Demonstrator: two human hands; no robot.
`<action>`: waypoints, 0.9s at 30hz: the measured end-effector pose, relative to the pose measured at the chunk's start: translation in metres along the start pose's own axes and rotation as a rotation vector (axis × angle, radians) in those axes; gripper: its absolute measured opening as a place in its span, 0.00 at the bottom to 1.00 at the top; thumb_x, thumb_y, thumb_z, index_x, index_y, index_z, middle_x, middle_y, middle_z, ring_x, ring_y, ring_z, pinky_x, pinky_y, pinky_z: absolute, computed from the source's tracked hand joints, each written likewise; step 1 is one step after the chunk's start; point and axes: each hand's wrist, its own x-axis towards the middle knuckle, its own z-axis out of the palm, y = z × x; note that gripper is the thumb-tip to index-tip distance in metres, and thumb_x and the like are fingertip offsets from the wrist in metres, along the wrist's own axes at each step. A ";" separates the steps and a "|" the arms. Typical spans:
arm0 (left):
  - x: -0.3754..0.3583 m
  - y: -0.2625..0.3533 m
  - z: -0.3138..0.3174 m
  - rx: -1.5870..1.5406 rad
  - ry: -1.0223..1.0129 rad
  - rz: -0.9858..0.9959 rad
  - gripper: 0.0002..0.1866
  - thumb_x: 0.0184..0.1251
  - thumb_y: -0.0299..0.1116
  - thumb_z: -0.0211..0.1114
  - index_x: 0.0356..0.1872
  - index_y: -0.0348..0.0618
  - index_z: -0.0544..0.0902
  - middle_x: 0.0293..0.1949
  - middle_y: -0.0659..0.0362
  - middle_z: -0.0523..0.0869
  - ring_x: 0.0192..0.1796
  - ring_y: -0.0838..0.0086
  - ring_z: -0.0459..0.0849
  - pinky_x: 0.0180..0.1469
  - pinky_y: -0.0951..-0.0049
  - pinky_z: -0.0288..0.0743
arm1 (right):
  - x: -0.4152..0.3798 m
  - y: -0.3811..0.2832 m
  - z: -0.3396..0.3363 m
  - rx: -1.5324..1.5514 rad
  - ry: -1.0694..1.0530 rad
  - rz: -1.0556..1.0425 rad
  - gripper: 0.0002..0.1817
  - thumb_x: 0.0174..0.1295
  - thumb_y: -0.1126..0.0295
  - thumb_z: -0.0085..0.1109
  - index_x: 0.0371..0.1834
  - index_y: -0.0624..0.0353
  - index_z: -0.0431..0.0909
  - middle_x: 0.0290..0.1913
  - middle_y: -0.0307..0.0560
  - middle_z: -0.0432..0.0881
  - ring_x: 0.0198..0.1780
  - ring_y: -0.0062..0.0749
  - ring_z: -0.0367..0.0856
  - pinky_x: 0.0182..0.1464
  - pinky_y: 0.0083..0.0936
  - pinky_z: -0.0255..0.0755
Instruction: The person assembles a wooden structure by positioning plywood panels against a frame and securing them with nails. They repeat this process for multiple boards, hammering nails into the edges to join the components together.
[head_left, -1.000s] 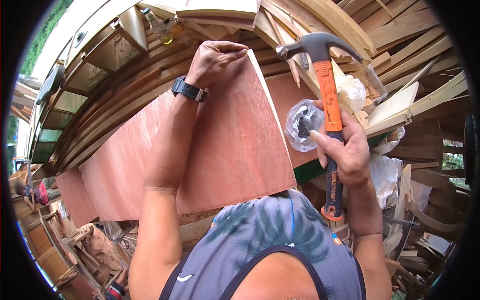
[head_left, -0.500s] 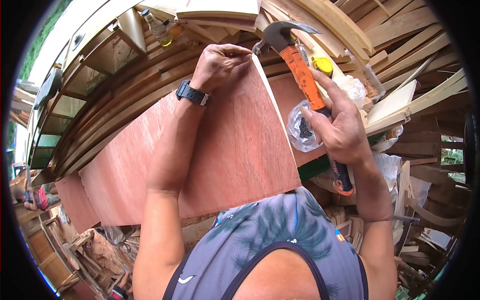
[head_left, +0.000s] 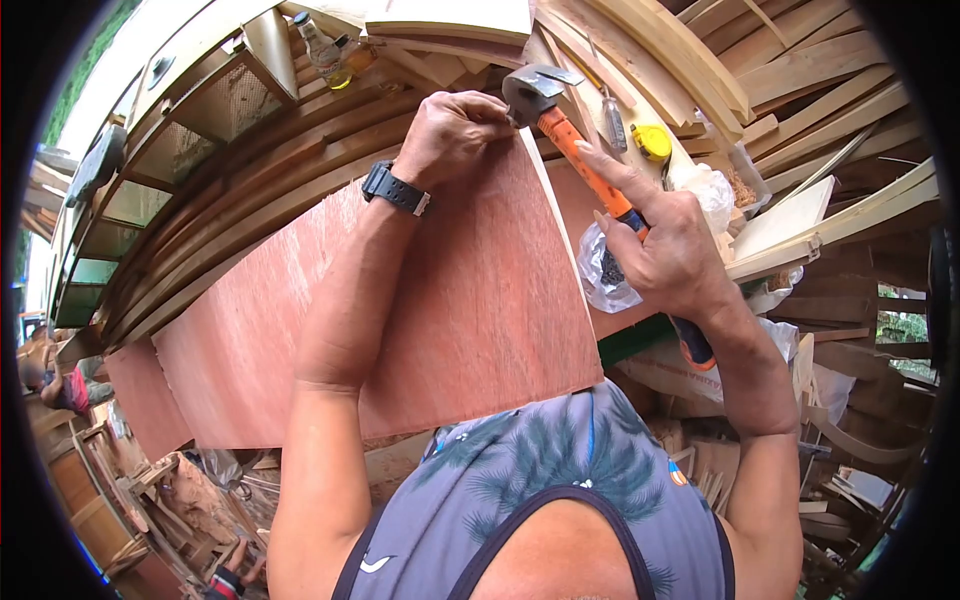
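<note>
A reddish plywood panel [head_left: 470, 290] stretches from my chest to the left. At its far right corner my left hand [head_left: 452, 138] is closed in a pinch, and whatever lies between the fingertips is too small to make out. My right hand [head_left: 665, 245] grips a claw hammer [head_left: 590, 172] with an orange and black handle, index finger laid along it. The hammer's head is right beside my left fingertips, at the panel corner. Under the right hand's fingers, a clear plastic bag [head_left: 607, 275] of small dark pieces is partly hidden.
Beyond the corner lie a yellow tape measure [head_left: 652, 142], a screwdriver [head_left: 613, 122] and another plastic bag [head_left: 708, 190]. Bottles [head_left: 322, 52] stand at the upper left. Wood strips [head_left: 800, 75] are piled at the upper right. Another person [head_left: 72, 388] is at the far left.
The hammer head has moved down and closer to my left fingertips, and my right hand has shifted slightly left. The view has shifted a little, showing more of the screwdriver.
</note>
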 end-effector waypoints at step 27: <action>-0.002 0.017 -0.010 -0.010 -0.086 -0.060 0.12 0.63 0.23 0.76 0.47 0.37 0.91 0.44 0.60 0.92 0.45 0.80 0.87 0.51 0.78 0.82 | -0.008 0.017 0.014 0.084 0.159 0.032 0.36 0.58 0.79 0.53 0.75 0.56 0.72 0.21 0.61 0.78 0.16 0.37 0.76 0.26 0.34 0.74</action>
